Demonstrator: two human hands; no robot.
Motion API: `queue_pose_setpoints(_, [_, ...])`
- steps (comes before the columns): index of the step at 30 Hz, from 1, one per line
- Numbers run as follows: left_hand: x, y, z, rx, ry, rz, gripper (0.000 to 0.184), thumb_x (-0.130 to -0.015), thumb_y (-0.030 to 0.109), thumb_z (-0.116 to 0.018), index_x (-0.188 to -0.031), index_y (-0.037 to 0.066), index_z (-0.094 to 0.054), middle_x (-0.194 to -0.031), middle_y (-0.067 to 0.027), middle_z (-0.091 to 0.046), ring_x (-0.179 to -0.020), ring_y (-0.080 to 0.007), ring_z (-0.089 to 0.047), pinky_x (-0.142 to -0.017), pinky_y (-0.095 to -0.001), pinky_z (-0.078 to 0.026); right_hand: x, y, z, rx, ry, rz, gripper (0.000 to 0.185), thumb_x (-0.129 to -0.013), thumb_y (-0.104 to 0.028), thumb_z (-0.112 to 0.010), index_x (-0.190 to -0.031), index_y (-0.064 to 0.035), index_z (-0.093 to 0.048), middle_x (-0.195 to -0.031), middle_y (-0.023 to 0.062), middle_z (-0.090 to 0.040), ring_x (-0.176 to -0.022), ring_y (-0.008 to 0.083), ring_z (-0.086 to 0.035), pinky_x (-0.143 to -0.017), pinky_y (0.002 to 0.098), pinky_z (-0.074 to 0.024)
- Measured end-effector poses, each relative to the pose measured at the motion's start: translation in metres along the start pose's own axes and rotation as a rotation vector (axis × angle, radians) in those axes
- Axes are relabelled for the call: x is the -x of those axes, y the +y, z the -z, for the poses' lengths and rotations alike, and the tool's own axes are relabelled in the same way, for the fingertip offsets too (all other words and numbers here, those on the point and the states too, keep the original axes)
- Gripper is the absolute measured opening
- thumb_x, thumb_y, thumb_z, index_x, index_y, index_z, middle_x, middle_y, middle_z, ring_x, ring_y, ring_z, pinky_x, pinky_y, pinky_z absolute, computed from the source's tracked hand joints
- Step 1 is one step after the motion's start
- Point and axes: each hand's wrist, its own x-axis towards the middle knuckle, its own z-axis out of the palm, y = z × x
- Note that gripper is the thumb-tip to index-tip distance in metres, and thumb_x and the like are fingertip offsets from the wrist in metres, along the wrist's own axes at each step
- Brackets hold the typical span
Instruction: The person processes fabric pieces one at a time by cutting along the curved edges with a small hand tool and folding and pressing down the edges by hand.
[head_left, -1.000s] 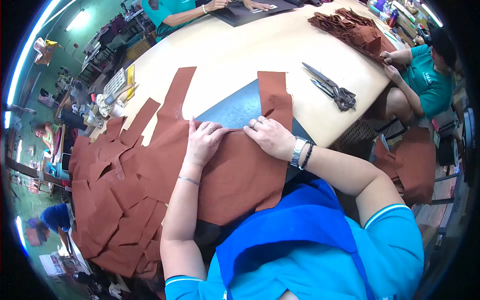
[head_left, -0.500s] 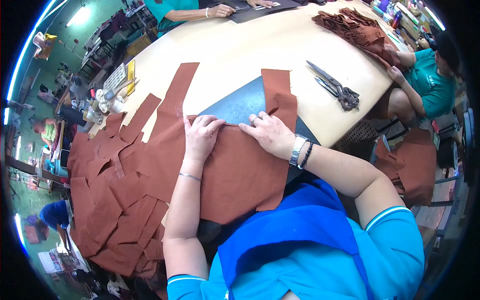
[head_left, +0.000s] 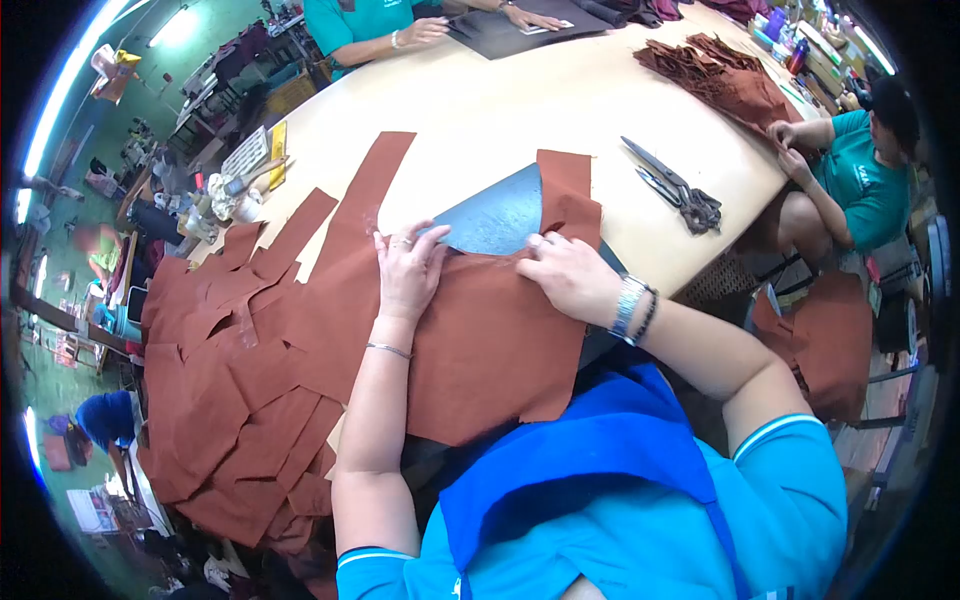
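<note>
A brown fabric piece lies in front of me, partly over a dark blue-grey sheet that shows beyond the fabric's top edge. My left hand is at the left end of that edge, its fingers bent and its thumb against the cloth. At the right end, my right hand pinches the same edge between thumb and fingers. The edge between both hands runs slightly slack. A brown strip extends past the sheet beyond my right hand.
Overlapping brown fabric pieces cover the table's left side. Large black scissors lie to the right on the cream table. A brush sits at far left. One co-worker handles brown cloth at right; another touches a dark sheet opposite.
My hands have moved apart, the right one rightward. The fabric edge between them has dropped toward me, baring more of the sheet. The co-worker opposite has drawn one hand back.
</note>
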Motion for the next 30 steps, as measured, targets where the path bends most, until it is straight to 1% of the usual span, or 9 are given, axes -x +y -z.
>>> queue_pose_setpoints(4, [0.022, -0.039, 0.016, 0.165, -0.151, 0.146, 0.019, -0.093, 0.02, -0.065, -0.11, 0.011, -0.065, -0.122, -0.0105, -0.061, -0.118, -0.0322, -0.056, -0.107, -0.0537, -0.035, 0.033, -0.007, 0.011, -0.253, 0.051, -0.197, 0.015, -0.091, -0.015, -0.064, -0.103, -0.0087, -0.059, -0.102, 0.0099, -0.06, -0.094, 0.0307, -0.063, -0.078, 0.0408, -0.0531])
queue_pose_setpoints(8, [0.056, -0.026, 0.051, 0.039, -0.256, 0.15, 0.036, -0.092, 0.034, -0.067, -0.119, 0.012, -0.064, -0.134, -0.0128, -0.056, -0.128, -0.0333, -0.048, -0.109, -0.0552, -0.034, 0.023, 0.021, -0.003, -0.408, 0.009, -0.189, 0.012, -0.086, -0.009, -0.066, -0.094, -0.0074, -0.057, -0.091, 0.0125, -0.064, -0.087, 0.0328, -0.066, -0.076, 0.0417, -0.0532])
queue_pose_setpoints(12, [0.059, 0.031, 0.077, -0.071, -0.502, 0.159, 0.066, -0.087, 0.054, -0.066, -0.14, 0.015, -0.054, -0.145, -0.0161, -0.047, -0.132, -0.037, -0.046, -0.112, -0.0526, -0.033, -0.024, 0.084, 0.005, 0.047, 0.175, -0.252, 0.012, -0.086, -0.005, -0.057, -0.098, -0.01, -0.056, -0.091, 0.0143, -0.066, -0.09, 0.0364, -0.064, -0.074, 0.0461, -0.0527])
queue_pose_setpoints(13, [0.058, 0.047, 0.081, -0.062, -0.513, 0.129, 0.073, -0.085, 0.058, -0.066, -0.143, 0.016, -0.052, -0.147, -0.0173, -0.046, -0.133, -0.0378, -0.046, -0.112, -0.052, -0.033, -0.036, 0.088, 0.018, 0.102, 0.273, -0.272, 0.014, -0.088, -0.013, -0.057, -0.102, -0.0131, -0.059, -0.104, 0.0103, -0.065, -0.1, 0.0296, -0.064, -0.076, 0.0441, -0.0538])
queue_pose_setpoints(15, [0.065, 0.062, 0.075, -0.062, -0.604, 0.004, 0.089, -0.083, 0.069, -0.061, -0.151, 0.017, -0.042, -0.158, -0.0215, -0.031, -0.146, -0.0411, -0.029, -0.116, -0.0613, -0.022, -0.049, 0.087, 0.017, 0.135, 0.536, -0.136, 0.023, -0.087, -0.013, -0.062, -0.11, -0.0134, -0.061, -0.111, 0.0091, -0.064, -0.106, 0.0281, -0.063, -0.084, 0.0437, -0.0524])
queue_pose_setpoints(18, [0.084, 0.083, 0.056, -0.04, -0.631, 0.075, 0.09, -0.084, 0.071, -0.058, -0.153, 0.016, -0.039, -0.162, -0.0219, -0.021, -0.151, -0.0431, -0.016, -0.117, -0.0647, -0.015, -0.045, 0.062, 0.011, -0.103, 0.277, -0.159, 0.03, -0.086, -0.014, -0.067, -0.115, -0.0127, -0.062, -0.113, 0.0078, -0.064, -0.106, 0.0277, -0.063, -0.09, 0.0435, -0.0503])
queue_pose_setpoints(21, [0.097, 0.118, 0.049, -0.046, -0.608, 0.168, 0.092, -0.085, 0.071, -0.057, -0.154, 0.014, -0.037, -0.163, -0.0229, -0.02, -0.15, -0.0449, -0.015, -0.114, -0.0694, -0.015, -0.035, 0.053, -0.015, -0.171, 0.223, -0.031, 0.025, -0.087, -0.017, -0.068, -0.111, -0.0097, -0.063, -0.112, 0.0084, -0.065, -0.107, 0.0282, -0.062, -0.09, 0.0431, -0.0505])
queue_pose_setpoints(26, [0.08, 0.131, 0.051, -0.079, -0.397, 0.201, 0.066, -0.09, 0.047, -0.066, -0.141, 0.01, -0.05, -0.152, -0.0197, -0.039, -0.143, -0.0396, -0.034, -0.108, -0.0701, -0.025, -0.034, 0.048, -0.032, -0.338, 0.249, 0.19, 0.029, -0.089, -0.012, -0.066, -0.118, -0.0068, -0.063, -0.118, 0.0111, -0.066, -0.111, 0.0302, -0.061, -0.099, 0.0413, -0.0486])
queue_pose_setpoints(30, [0.055, 0.095, 0.027, 0.01, -0.23, 0.312, 0.043, -0.092, 0.028, -0.067, -0.129, 0.007, -0.061, -0.114, -0.015, -0.064, -0.108, -0.033, -0.061, -0.092, -0.0473, -0.047, -0.035, 0.051, -0.041, -0.345, 0.146, 0.173, 0.033, -0.09, -0.01, -0.064, -0.123, -0.006, -0.062, -0.12, 0.0111, -0.066, -0.114, 0.0296, -0.06, -0.102, 0.0401, -0.0475])
